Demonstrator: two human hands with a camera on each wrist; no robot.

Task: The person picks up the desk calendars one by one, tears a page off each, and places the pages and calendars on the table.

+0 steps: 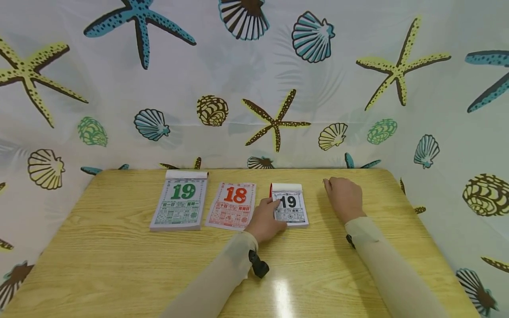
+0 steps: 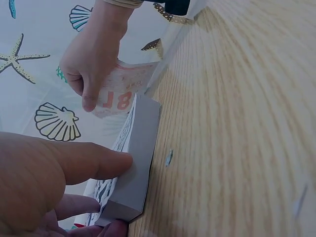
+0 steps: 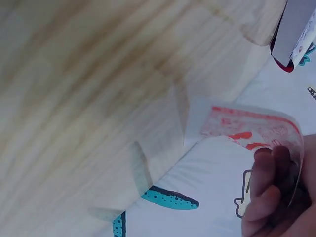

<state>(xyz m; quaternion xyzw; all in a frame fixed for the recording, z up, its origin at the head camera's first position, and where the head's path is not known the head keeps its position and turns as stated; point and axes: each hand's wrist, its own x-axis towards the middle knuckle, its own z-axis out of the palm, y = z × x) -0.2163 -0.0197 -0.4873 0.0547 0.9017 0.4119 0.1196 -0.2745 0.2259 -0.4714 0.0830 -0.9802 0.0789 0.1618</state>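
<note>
A small tear-off calendar (image 1: pixel 293 210) with a black 19 lies on the table. My left hand (image 1: pixel 265 221) grips it from its left side. In the left wrist view, the thumb (image 2: pixel 103 163) presses the edge of the page block, and the other fingers bend round a corner. To the calendar's right, my right hand (image 1: pixel 345 198) is raised with curled fingers. Both wrist views show it pinching a thin torn calendar sheet (image 3: pixel 222 121) with red print and an 18. The head view does not show this sheet, which the hand hides.
Left of the small calendar lies a loose larger sheet (image 1: pixel 234 205) with a red 18. Beyond it is a thick larger calendar (image 1: pixel 180 205) with a green 19. A patterned cloth (image 1: pixel 222 145) hangs behind the wooden table (image 1: pixel 119 265).
</note>
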